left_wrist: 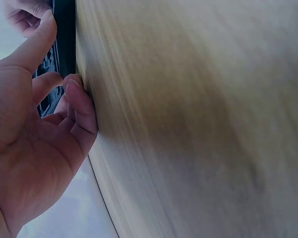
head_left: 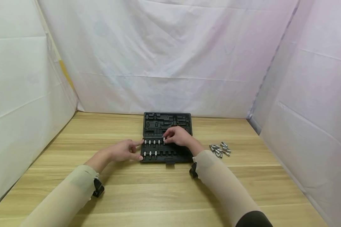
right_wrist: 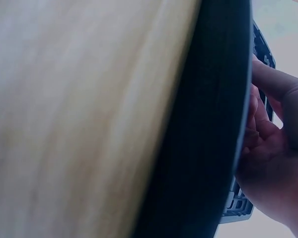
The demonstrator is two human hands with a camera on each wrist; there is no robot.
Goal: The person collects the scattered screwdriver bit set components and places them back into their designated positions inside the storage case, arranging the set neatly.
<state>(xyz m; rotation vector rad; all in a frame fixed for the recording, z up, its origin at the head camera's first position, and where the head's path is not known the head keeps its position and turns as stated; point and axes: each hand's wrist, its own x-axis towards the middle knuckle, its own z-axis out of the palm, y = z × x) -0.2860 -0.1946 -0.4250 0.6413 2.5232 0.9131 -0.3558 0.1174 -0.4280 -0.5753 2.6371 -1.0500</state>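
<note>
An open black tool case (head_left: pixel 182 154) lies on the wooden table, its lid folded back. In its left part, silver bit sockets (head_left: pixel 150 154) stand in two rows: several in the upper, three in the lower. My right hand (head_left: pixel 179 136) pinches another bit socket (head_left: pixel 164 139) between thumb and fingertips over the upper row, just right of the filled slots. In the right wrist view the case wall hides the fingertips. My left hand (head_left: pixel 125 150) rests at the case's left edge, thumb and index finger spread and touching it; the left wrist view shows its other fingers bent.
A loose pile of silver bit sockets (head_left: pixel 220 149) lies on the table (head_left: pixel 164 195) to the right of the case, beside my right forearm. White cloth (head_left: pixel 159 56) hangs behind the table and along both sides.
</note>
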